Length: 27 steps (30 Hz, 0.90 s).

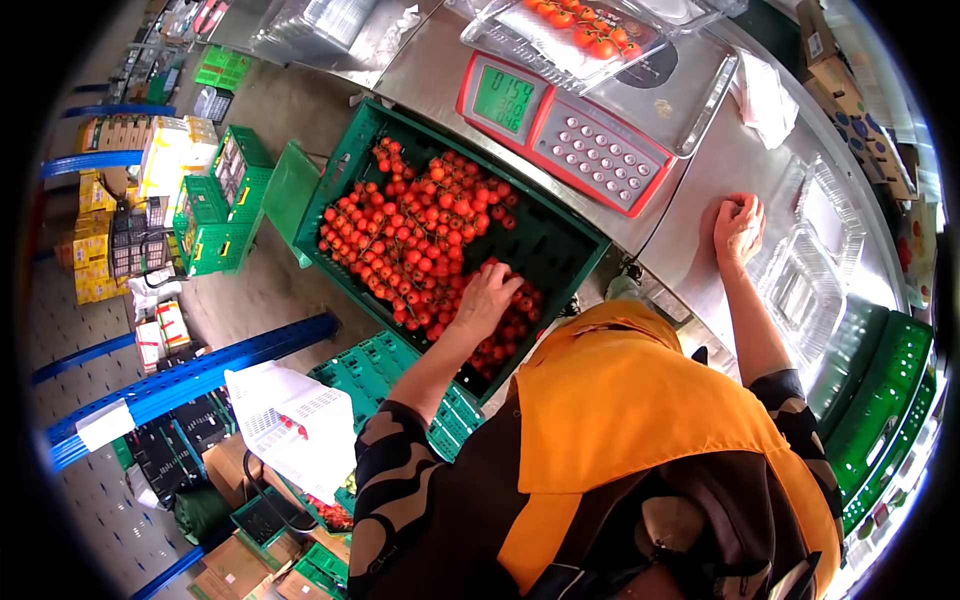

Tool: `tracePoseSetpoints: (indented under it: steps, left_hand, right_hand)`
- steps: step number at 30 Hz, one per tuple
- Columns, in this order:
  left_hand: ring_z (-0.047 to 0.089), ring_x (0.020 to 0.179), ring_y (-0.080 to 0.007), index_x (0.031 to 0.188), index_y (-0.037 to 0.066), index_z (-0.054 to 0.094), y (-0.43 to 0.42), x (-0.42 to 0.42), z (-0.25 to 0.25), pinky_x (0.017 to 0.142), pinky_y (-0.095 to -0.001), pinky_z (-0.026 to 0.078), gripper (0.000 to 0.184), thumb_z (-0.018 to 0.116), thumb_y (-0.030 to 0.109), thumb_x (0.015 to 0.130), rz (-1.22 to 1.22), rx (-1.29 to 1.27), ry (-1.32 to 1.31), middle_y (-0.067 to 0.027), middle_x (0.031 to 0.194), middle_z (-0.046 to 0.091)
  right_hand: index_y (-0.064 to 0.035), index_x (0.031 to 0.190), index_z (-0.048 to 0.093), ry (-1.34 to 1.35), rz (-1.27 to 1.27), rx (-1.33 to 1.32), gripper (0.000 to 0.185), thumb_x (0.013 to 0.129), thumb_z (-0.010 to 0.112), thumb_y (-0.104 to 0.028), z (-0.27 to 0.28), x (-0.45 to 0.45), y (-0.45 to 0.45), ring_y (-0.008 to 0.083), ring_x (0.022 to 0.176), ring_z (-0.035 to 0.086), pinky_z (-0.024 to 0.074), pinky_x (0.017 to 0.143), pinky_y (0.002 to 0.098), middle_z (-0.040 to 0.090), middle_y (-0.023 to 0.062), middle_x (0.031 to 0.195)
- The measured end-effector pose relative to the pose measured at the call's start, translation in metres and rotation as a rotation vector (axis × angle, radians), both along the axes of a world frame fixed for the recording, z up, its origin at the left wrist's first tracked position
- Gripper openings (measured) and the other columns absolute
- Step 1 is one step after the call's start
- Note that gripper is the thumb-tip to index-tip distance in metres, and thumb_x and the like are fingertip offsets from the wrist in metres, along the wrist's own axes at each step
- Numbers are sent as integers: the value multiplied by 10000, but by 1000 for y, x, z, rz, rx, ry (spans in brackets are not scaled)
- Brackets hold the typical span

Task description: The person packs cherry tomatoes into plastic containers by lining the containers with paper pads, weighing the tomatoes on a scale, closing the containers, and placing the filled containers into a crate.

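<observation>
Many small red tomatoes on the vine (400, 230) lie in a dark green crate (560, 250). My left hand (487, 297) reaches in among them, fingers bent down onto the tomatoes; what its fingertips hold is hidden. On the metal table (680, 225), my right hand (740, 228) rests with its fingers curled in, near some clear plastic trays (805, 285). Between crate and table back stands a red and grey scale (600, 155) with a lit green display. A clear tray (545, 45) with tomatoes sits on its plate.
Stacked clear trays (320, 30) stand at the table's far left. White crumpled plastic (765, 100) lies right of the scale. Green crates (880, 420) are at the right. A blue rack beam (190, 385), a white perforated basket (295, 420) and more crates are at the left.
</observation>
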<state>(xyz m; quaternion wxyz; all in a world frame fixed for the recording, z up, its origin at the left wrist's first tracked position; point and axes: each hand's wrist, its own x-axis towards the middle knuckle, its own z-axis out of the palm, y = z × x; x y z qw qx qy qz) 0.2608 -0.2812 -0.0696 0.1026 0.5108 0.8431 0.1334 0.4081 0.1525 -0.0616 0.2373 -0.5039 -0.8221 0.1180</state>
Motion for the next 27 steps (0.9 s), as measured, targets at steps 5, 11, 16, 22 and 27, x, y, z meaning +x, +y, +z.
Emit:
tracePoseSetpoints:
  steps: [5,11,16,22,27]
  left_hand:
    - [514,1115,-304,1008,113,683,18,7,-9,888,-414,500,234,661,74,779,-85,-286,113,-112,1124,516]
    - [554,1075,-286,983,90,658,13,-6,5,823,-412,524,204,703,113,785,-91,-254,-92,-109,1056,527]
    - [644,882,-209,1005,39,615,-13,-42,50,767,-323,521,121,615,0,890,236,277,-582,-80,1004,604]
    - [626,1097,-187,1170,63,610,-17,-91,124,955,-394,560,177,576,144,1016,397,879,-1322,-54,1175,621]
    - [634,1100,-250,1234,75,597,26,-123,190,919,-407,567,243,573,174,1014,235,1114,-1371,-67,1237,615]
  right_hand:
    - [-154,937,622,-10,-11,2,113,840,575,-187,-1,-2,1,299,1033,600,499,849,445,642,63,1037]
    - [-153,941,614,2,-12,31,112,841,575,-186,0,-2,-2,305,1026,599,500,848,457,642,65,1032]
    - [-151,946,613,22,-11,20,113,844,575,-179,-1,-1,-2,307,1024,600,506,843,460,642,72,1023]
    - [-138,951,606,41,-13,0,112,848,569,-161,5,-1,-5,305,1007,602,510,834,455,635,76,1015]
    - [-119,932,591,89,-1,27,86,851,568,-137,6,-1,-4,305,971,598,508,819,456,619,81,979]
